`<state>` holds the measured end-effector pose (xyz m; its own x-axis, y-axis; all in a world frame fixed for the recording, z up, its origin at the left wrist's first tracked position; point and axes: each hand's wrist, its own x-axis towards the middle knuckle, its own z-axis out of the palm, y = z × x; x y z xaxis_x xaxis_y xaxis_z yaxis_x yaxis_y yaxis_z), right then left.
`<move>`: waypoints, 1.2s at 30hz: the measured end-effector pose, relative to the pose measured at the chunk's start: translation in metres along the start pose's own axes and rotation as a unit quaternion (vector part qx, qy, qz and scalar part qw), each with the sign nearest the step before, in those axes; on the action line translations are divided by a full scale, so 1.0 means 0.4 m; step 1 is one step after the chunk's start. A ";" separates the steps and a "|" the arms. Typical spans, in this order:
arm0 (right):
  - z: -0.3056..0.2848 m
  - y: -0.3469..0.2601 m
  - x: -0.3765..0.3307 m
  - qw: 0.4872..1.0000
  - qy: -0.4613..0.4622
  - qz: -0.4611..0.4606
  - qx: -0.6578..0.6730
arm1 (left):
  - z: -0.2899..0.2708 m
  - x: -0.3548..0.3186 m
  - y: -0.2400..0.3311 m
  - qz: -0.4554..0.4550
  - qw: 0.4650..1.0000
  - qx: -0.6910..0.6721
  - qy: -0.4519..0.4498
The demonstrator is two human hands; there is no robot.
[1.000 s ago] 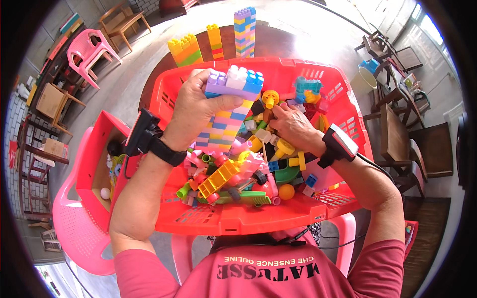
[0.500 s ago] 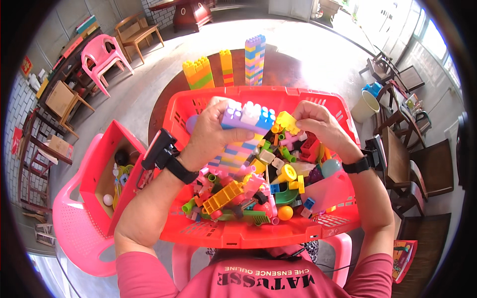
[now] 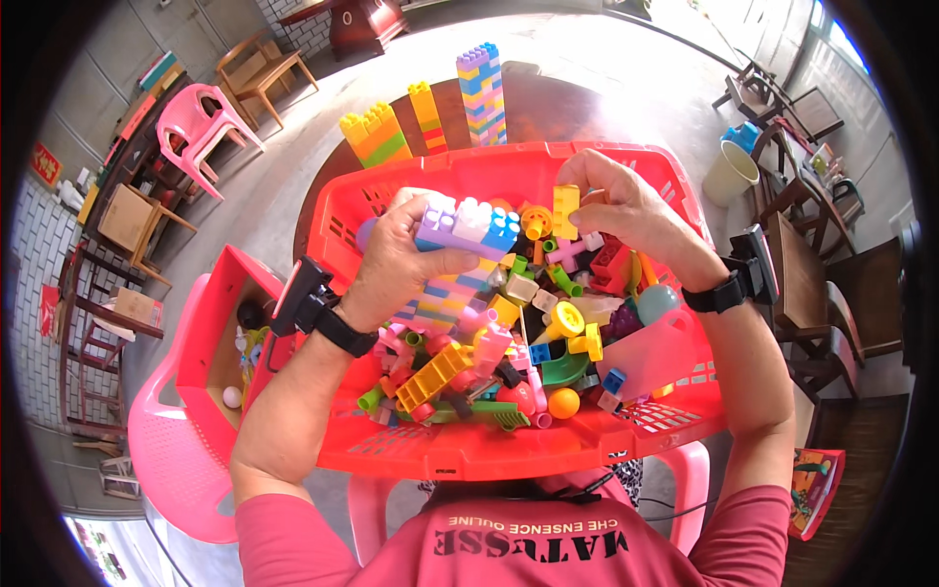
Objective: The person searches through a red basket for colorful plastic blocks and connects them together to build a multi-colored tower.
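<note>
Clasping a multicoloured toy-brick tower (image 3: 452, 292) above the left half of the red basket (image 3: 469, 463), the left hand (image 3: 391, 259) is gripping its flat sides, probably the surest hold; rightward, the right hand (image 3: 631, 210) is pinching a yellow toy brick (image 3: 565, 211). Both are likely feeling light and stiff.

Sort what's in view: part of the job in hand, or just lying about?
Job in hand:
- block stack, in the left hand
- yellow block, in the right hand
- red basket and its loose toys
- likely the block towers behind it

Lying about:
- pink chair, upper left
- wooden chairs
- cream bucket
</note>
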<state>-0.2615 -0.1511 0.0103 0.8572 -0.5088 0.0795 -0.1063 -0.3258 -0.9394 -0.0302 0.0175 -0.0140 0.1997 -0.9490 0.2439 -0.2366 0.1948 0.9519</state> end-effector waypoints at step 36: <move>-0.049 0.079 0.007 0.901 -0.050 -0.119 -0.414 | 0.031 -0.013 0.011 -0.066 0.983 -0.172 0.018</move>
<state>-0.2721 -0.1784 -0.0126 0.9422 -0.2850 0.1762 -0.2173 -0.9200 -0.3262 -0.0442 0.0201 -0.0132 0.2424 -0.9634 0.1142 0.1272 0.1483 0.9807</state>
